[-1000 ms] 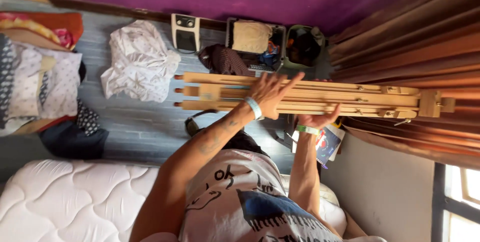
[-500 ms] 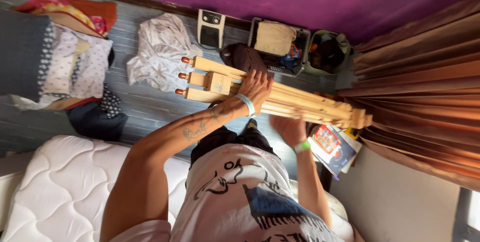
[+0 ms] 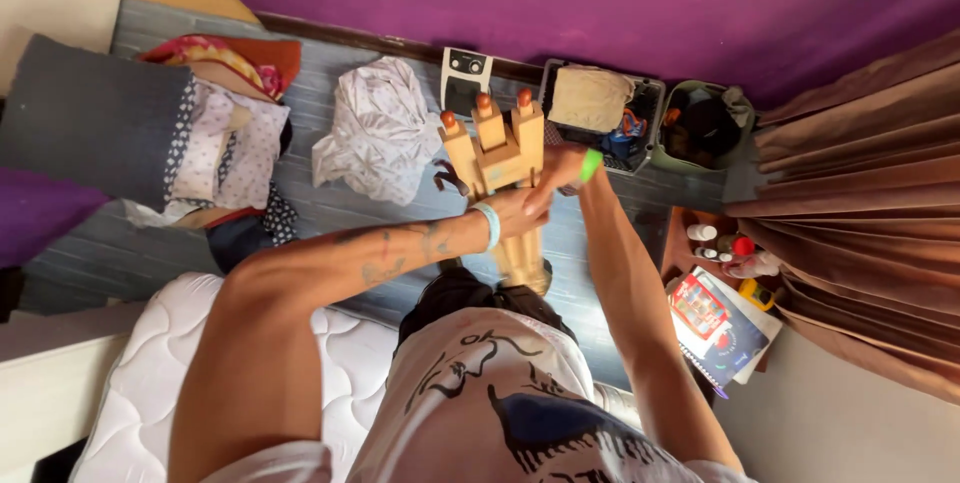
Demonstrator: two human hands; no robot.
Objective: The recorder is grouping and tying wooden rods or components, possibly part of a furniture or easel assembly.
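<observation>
Wooden folded easel (image 3: 495, 158), upright, gripped by both hands: left hand (image 3: 515, 211) closed around frame, right hand (image 3: 558, 168) clasping its side. White crumpled cloth (image 3: 375, 133) beyond left hand.

Near the brown curtain, on the right, a flat book (image 3: 722, 328) lies on the floor. Its cover is blue with a red and white picture on it. It rests on a white sheet or pad, and a purple edge peeks out at the bottom.

Just above the book, small bottles (image 3: 718, 244) stand close together on a low brown shelf. One is white, and one has a red cap. A small yellow thing (image 3: 757, 294) lies beside them; it is too small to tell what it is.

By the purple wall stands a small white box (image 3: 465, 78) with a dark front panel.
</observation>
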